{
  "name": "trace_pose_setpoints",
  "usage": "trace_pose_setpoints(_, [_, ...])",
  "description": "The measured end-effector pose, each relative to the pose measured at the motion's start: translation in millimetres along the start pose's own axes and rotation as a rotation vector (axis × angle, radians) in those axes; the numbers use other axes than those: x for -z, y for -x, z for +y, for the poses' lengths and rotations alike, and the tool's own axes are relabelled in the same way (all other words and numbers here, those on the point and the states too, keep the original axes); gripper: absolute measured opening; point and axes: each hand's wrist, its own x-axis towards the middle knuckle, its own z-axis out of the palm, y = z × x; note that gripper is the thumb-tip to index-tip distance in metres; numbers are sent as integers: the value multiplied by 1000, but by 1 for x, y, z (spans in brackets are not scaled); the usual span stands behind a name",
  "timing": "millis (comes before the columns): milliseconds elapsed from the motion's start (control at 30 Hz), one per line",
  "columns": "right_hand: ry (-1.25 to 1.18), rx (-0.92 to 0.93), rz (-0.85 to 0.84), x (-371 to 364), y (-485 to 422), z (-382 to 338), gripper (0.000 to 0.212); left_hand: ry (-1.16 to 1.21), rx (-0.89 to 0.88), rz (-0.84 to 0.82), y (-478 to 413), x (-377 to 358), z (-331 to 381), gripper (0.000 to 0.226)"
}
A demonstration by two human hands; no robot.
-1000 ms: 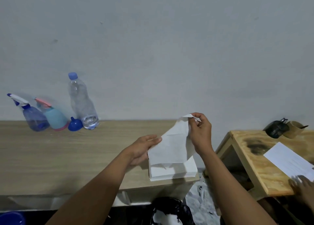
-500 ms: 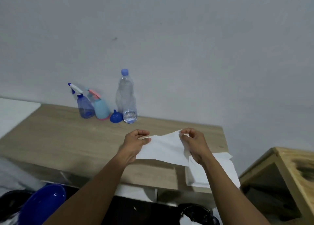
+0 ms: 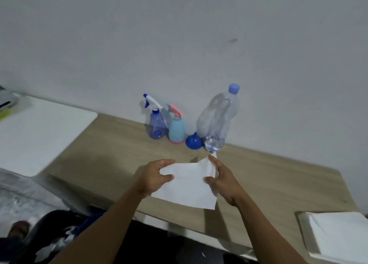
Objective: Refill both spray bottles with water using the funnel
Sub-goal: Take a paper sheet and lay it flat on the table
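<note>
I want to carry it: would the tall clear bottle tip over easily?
Probably: the water bottle is tall, narrow and seems nearly empty, so likely light and tippy. Its thin clear wall may squash if squeezed. The cap is on, so little should spill.

Along the wall, at the back of the surface (image 3: 111,160), left to right: left spray bottle (image 3: 156,126), right spray bottle (image 3: 176,130), funnel (image 3: 193,141), water bottle (image 3: 218,120). Before them, a paper sheet (image 3: 187,186) between my left hand (image 3: 154,177) and right hand (image 3: 225,181). Far right, nearest me: tissue stack (image 3: 342,232).
</note>
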Motion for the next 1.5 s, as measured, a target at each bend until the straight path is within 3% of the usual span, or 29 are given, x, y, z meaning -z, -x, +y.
trace_pose_setpoints(167, [129, 179, -13, -74, -52, -33, 83, -313, -189, 65, -33, 87, -17, 59])
trace_pose_setpoints(267, [155, 189, 11, -106, -84, -38, 87, -424, -301, 113, -53, 126, -28, 64])
trace_pose_setpoints(400, [204, 78, -82, -141, -113, -19, 88, -398, -160, 46, -64, 153, -65, 65])
trace_pose_setpoints(633, [311, 115, -140, -170, -141, 4, 93, -354, -16, -14, -76, 164, -106, 66])
trace_pose_setpoints(800, [655, 81, 165, -180, -143, 7, 72, -519, 81, 5, -78, 175, -108, 61])
trace_pose_setpoints(867, [777, 94, 315, -181, -140, 4, 59, -711, 37, 123, -76, 175, -104, 58])
trace_pose_setpoints(933, [816, 242, 405, -188, -139, 1, 47, -845, -86, 242, -71, 164, -99, 53])
trace_pose_setpoints(1033, [938, 400, 295, -211, -142, 4, 48, -1029, -284, 207, -68, 136, -108, 54])
trace_pose_setpoints(1200, [1093, 364, 24, -234, -148, 36, 61, -1153, -272, 39, -80, 122, -147, 61])
trace_pose_setpoints(1500, [1181, 281, -28, -233, -160, 51, 66, -1154, -229, 8, -96, 110, -150, 65])
